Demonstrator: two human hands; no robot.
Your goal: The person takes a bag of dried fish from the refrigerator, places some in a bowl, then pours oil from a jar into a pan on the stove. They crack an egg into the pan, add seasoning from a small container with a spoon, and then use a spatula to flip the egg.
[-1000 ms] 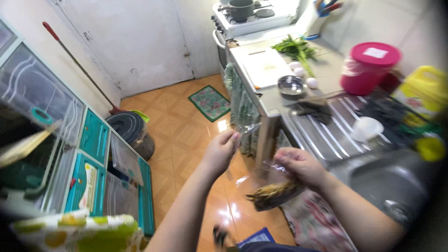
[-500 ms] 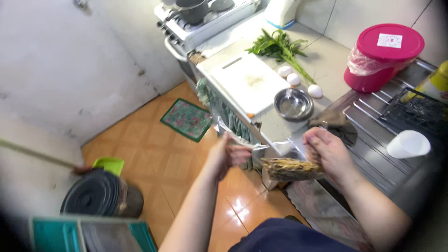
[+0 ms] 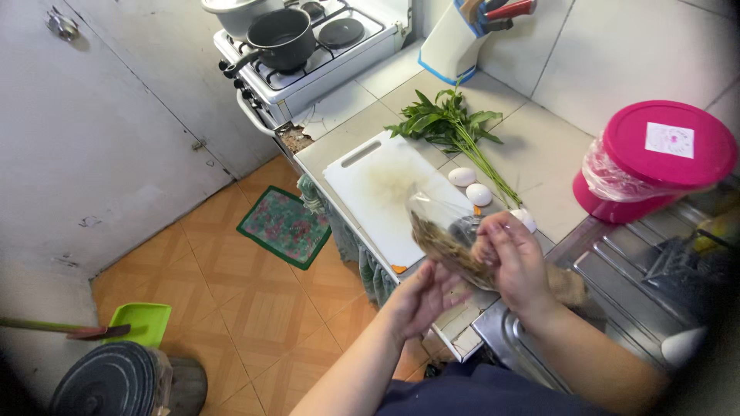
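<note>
A: In the head view, what do the two hands hold?

B: One clear plastic bag (image 3: 451,243) with brown dried stuff inside. The right hand (image 3: 515,262) is closed on its upper part with the fingers, and the left hand (image 3: 424,296) is under it, palm open, touching the bottom. The hands are close together, above the edge of the surface (image 3: 539,158).

A: What lies beyond the hands?

B: One white cutting board (image 3: 385,192), just behind the bag. To the right of it I count three white eggs (image 3: 479,194); the third is partly hidden by the right hand. One bunch of green herbs (image 3: 455,131) lies further away.

A: And further right?

B: One pink container (image 3: 655,162) with a lid, well apart from the right hand. Far beyond the left hand stands one stove (image 3: 308,54) with one dark pot (image 3: 279,35).
</note>
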